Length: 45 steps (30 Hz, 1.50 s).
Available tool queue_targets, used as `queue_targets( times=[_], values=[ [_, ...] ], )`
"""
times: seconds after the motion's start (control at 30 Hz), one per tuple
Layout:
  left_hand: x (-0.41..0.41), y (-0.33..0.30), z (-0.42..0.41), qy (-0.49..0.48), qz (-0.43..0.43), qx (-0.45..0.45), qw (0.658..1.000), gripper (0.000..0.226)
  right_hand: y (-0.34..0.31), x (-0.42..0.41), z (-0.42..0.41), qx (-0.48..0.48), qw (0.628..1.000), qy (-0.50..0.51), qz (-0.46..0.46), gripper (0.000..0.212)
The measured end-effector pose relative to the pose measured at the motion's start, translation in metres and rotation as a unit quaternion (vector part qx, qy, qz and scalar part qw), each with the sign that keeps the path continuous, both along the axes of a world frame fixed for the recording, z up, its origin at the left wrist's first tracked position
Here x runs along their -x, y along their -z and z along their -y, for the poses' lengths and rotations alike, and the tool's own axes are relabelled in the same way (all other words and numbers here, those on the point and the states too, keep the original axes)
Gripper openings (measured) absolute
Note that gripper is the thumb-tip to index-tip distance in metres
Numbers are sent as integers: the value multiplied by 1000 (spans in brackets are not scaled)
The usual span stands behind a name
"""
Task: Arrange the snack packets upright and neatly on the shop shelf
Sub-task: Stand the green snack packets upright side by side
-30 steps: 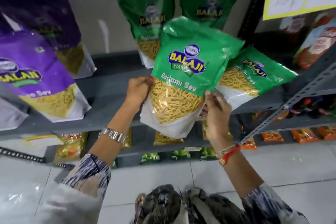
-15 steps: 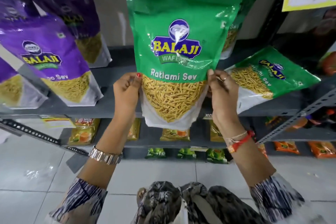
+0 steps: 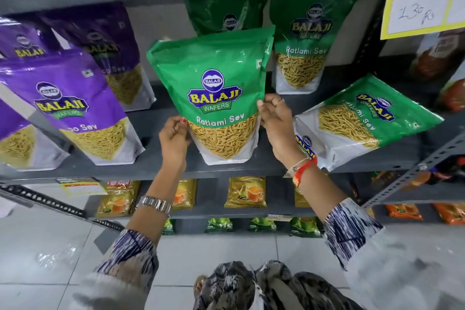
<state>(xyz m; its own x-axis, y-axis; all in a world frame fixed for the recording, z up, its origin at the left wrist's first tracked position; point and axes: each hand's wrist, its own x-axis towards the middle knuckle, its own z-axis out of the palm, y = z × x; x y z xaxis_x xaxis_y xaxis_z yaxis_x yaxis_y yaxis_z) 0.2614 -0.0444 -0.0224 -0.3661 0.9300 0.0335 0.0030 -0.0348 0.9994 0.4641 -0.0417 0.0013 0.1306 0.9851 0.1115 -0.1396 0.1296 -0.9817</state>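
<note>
both hands on one green ratlami sev packet (image 3: 214,93), front and centre on the grey shelf (image 3: 161,171). packet stands upright, base down on the shelf board near the front edge, top leaning slightly left. left hand (image 3: 175,137) closed on the packet's lower left edge, thumb with red nail on the front face just beside the printed name, fingers curled behind. right hand (image 3: 273,122) closed on the right edge at mid height, fingertips (image 3: 260,103) pinching the side seam, ring on one finger. steel watch (image 3: 155,205) on the left wrist, orange and red thread band (image 3: 303,170) on the right wrist. behind the held packet, two more green packets stand upright at the back of the shelf: one (image 3: 227,16) mostly hidden behind it, one (image 3: 304,43) to its right, clear of it. to the right, a fourth green packet (image 3: 362,121) lies tipped over on its side, top pointing right, its near corner just behind the right wrist. to the left, purple sev packets (image 3: 73,108) stand leaning, in front and back rows. yellow price card (image 3: 425,0) hangs at upper right, handwritten figure on it. lower shelves hold yellow tea packets (image 3: 245,192) and small green packs (image 3: 219,225). pale tiled floor (image 3: 50,246) below.
</note>
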Motion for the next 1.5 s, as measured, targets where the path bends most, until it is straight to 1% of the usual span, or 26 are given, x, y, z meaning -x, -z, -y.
queue_targets(
  times=[0.17, 0.4, 0.47, 0.53, 0.6, 0.63, 0.67, 0.73, 0.77, 0.83, 0.87, 0.9, 0.97, 1.0, 1.07, 1.1, 1.13, 1.17, 1.2, 1.23, 1.27, 1.3, 1.33, 1.37, 1.43, 1.5],
  values=[
    [1, 2, -6, -11, 5, -10, 1000, 24, 2, 3, -7, 2, 999, -25, -21, 15],
    [3, 6, -9, -34, 7, -30, 999, 27, 5, 3, -10, 0, 999, -51, -5, 17],
    [-1, 9, -5, -61, 14, -49, 997, 25, 5, 1, -5, -11, 998, -57, 7, 17],
    [-10, 11, 6, -115, -10, -93, 989, 21, 7, -3, 3, -30, 998, -52, 29, 18],
    [-28, 12, 23, -190, -63, -129, 971, 22, 12, -12, 17, -45, 997, -9, 57, 25],
    [-40, 11, 31, -210, -83, -148, 963, 20, 14, -19, 25, -49, 996, 25, 64, 26],
    [-54, 10, 39, -205, -102, -179, 957, 17, 16, -28, 34, -44, 995, 68, 59, 25],
    [-82, 7, 48, -142, -147, -263, 943, 12, 20, -49, 52, -16, 987, 159, 16, 21],
    [-96, 6, 48, -92, -177, -302, 932, 12, 23, -61, 60, 2, 979, 204, -2, 18],
    [-127, -2, 41, 27, -245, -346, 905, 14, 29, -83, 71, 32, 955, 296, 2, 12],
    [-144, -8, 34, 89, -279, -340, 894, 16, 34, -93, 74, 40, 941, 335, 1, 11],
    [-160, -10, 22, 147, -311, -306, 888, 18, 35, -101, 76, 60, 928, 367, -21, 12],
    [-191, -14, -6, 224, -361, -198, 883, 29, 44, -118, 74, 121, 899, 408, -99, 18],
    [-203, -15, -24, 240, -367, -141, 888, 34, 48, -125, 72, 160, 888, 410, -132, 22],
    [-223, -24, -53, 266, -347, -13, 900, 35, 55, -138, 69, 219, 890, 357, -183, 33],
    [-229, -25, -68, 295, -347, 53, 889, 36, 58, -142, 66, 232, 895, 319, -207, 34],
    [-235, -28, -77, 336, -371, 93, 861, 39, 57, -144, 65, 240, 901, 286, -219, 32],
    [-237, -25, -88, 385, -392, 119, 827, 42, 55, -146, 64, 248, 907, 265, -215, 31],
    [-238, -26, -91, 421, -397, 128, 806, 46, 53, -148, 64, 254, 907, 260, -211, 32],
    [-237, -19, -100, 442, -383, 132, 801, 51, 52, -149, 63, 258, 905, 262, -216, 32],
    [-235, -15, -104, 450, -357, 140, 806, 56, 52, -150, 61, 260, 900, 265, -226, 31],
    [-234, -4, -111, 444, -328, 141, 822, 61, 53, -151, 61, 258, 897, 269, -236, 33],
    [-232, 8, -119, 433, -296, 151, 838, 64, 53, -152, 61, 257, 896, 269, -242, 34],
    [-232, 6, -114, 427, -267, 155, 850, 62, 55, -153, 61, 257, 898, 264, -242, 33],
    [-234, 1, -100, 407, -220, 171, 870, 47, 56, -155, 66, 242, 911, 231, -241, 24],
    [-233, -2, -85, 371, -217, 191, 882, 37, 58, -157, 72, 222, 922, 192, -251, 19]
  ],
)
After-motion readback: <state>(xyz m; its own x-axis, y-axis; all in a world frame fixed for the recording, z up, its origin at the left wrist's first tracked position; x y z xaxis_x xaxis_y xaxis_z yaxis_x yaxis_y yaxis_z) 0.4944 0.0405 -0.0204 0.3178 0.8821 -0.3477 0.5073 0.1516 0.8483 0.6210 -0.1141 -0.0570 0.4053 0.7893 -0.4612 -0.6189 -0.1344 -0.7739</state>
